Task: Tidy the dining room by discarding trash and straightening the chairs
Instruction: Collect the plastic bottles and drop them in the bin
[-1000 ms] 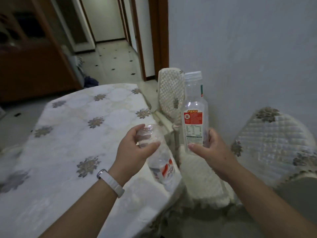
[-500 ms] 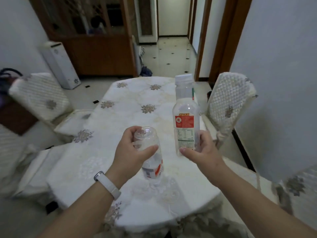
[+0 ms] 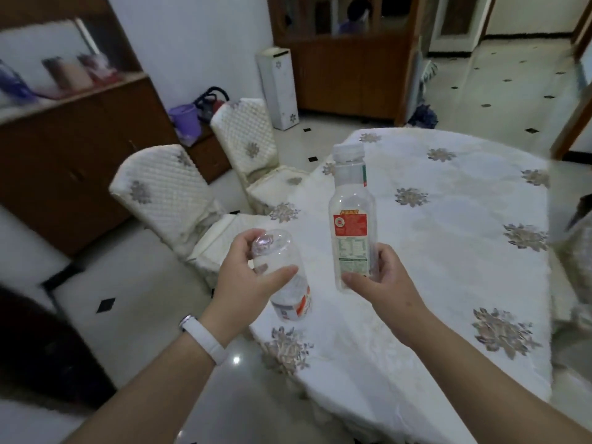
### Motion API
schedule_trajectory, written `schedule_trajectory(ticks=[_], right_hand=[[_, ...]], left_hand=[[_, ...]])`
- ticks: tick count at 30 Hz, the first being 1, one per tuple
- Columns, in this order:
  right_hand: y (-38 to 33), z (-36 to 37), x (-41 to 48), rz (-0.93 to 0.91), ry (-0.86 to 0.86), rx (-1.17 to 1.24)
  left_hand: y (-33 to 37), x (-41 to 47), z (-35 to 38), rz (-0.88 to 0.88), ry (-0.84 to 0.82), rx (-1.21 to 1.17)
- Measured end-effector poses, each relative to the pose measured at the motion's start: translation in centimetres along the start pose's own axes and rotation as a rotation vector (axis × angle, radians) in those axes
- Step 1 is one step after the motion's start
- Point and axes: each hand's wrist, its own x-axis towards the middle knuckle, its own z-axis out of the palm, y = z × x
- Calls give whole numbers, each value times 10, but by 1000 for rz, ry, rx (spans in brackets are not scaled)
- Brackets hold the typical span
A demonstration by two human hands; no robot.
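My left hand (image 3: 248, 277) grips a small clear plastic bottle (image 3: 290, 298), held upside down with its base toward me and its red-and-white label below my thumb. My right hand (image 3: 382, 285) holds a taller empty clear bottle (image 3: 350, 216) upright by its bottom; it has a red and green label and a white cap. Both bottles hang above the near left part of the dining table (image 3: 448, 251), which wears a white floral cloth. Two chairs with quilted white covers stand left of the table, one nearer (image 3: 166, 190) and one farther back (image 3: 246, 133).
A brown wooden sideboard (image 3: 73, 149) lines the left wall, with a purple bucket (image 3: 185, 118) beside it. A white floor-standing appliance (image 3: 278, 88) and a wooden cabinet (image 3: 349, 72) stand at the back. Another covered chair (image 3: 576, 251) shows at the right edge. White tiled floor lies to the left.
My view has swung left: the wall and right-hand chair have left the frame, and the sideboard and two left chairs have come in. Both hands still hold their bottles the same way.
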Motion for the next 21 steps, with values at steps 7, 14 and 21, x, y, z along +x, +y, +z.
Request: schedule_trajectory(ticks=[7,14,21], right_hand=[[3,110,42,11,-172,-94],[7,249,96,67,-196,-70],[-4,378,140,64,-255,-3]], left_hand=[[-45,18,-97,-112,161,-114],[-106,74,-219,-140,168,-133],[-137,127,-338,-105,175,-83]])
